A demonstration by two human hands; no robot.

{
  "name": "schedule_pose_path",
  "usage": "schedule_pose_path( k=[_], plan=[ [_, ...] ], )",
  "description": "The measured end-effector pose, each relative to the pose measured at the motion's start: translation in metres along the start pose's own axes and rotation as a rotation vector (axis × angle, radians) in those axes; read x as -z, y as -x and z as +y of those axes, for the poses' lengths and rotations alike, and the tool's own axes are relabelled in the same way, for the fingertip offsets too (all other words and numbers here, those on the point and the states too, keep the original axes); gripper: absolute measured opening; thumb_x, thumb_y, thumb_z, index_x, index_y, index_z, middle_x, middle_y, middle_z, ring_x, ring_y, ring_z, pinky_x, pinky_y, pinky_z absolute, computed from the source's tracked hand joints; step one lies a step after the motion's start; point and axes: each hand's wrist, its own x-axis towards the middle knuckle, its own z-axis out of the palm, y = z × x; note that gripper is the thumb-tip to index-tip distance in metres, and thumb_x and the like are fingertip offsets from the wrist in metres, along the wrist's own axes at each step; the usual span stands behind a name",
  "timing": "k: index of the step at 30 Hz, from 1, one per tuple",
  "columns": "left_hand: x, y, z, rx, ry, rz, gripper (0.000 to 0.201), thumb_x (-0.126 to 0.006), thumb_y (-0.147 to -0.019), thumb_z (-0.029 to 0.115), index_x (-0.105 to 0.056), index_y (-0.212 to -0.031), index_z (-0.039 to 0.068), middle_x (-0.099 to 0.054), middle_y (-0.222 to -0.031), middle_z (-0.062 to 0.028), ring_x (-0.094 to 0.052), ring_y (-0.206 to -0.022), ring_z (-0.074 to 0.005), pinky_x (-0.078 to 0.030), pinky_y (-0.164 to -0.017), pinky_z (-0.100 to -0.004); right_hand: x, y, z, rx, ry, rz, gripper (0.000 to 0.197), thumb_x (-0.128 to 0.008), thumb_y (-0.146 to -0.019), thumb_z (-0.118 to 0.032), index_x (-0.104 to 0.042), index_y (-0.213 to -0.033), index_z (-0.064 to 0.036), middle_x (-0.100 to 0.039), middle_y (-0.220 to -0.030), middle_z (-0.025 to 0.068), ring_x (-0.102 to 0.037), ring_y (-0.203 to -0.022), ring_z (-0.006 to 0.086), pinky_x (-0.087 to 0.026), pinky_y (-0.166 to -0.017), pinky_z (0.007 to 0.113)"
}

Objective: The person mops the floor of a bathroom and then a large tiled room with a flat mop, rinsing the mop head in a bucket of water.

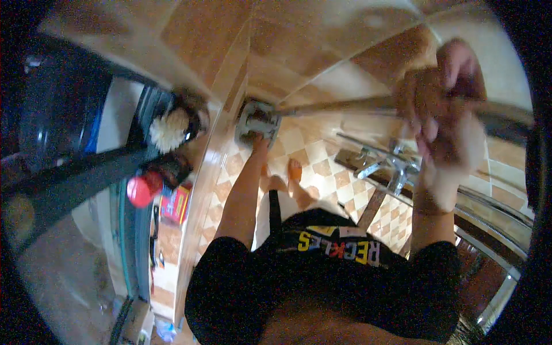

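Observation:
A long pole (339, 105) slants across the upper part of the view, with a grey, flat, mop-like head (268, 109) at its left end. My left hand (256, 140) reaches far forward and grips the near edge of that head; its fingers are small and partly hidden. At the upper right, my right hand (445, 98) is wrapped around the pole, smeared by motion. The head's exact kind is hard to make out in the blur.
Below the pole, a chrome mixer tap (391, 167) juts from the wall. On the left, a white pompom-like scrubber (168, 131), a red round object (141, 191) and a colourful box (175, 204) stand along a dark-framed shelf. My bare feet (294, 169) are on checkered floor tiles (322, 172).

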Motion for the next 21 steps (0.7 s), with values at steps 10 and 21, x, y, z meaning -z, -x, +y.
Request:
schedule_pose_path(
  k=[10, 21],
  plan=[
    [-0.010, -0.051, -0.030, 0.055, -0.292, -0.042, 0.046, -0.052, -0.074, 0.022, -0.041, -0.117, 0.009, -0.041, -0.116, -0.0133, -0.041, -0.104, -0.0269, -0.037, -0.083, -0.0371, 0.017, 0.003, -0.022, -0.044, -0.093, -0.148, 0.029, -0.054, -0.060, -0.002, -0.033, -0.078, -0.0117, -0.038, -0.042, 0.0016, -0.042, -0.035, 0.0163, -0.036, -0.038, 0.029],
    [-0.065, 0.037, 0.033, -0.758, -1.045, 0.113, 0.031, -0.052, -0.072, 0.012, -0.051, -0.103, 0.007, -0.053, -0.100, -0.0159, -0.052, -0.091, -0.0280, -0.043, -0.071, -0.0382, 0.092, -0.002, -0.139, -0.141, -0.296, -1.035, 0.023, -0.061, -0.074, -0.016, -0.049, -0.093, -0.0102, -0.059, -0.061, 0.0101, -0.056, -0.046, 0.0210, -0.046, -0.041, 0.030]
  ],
)
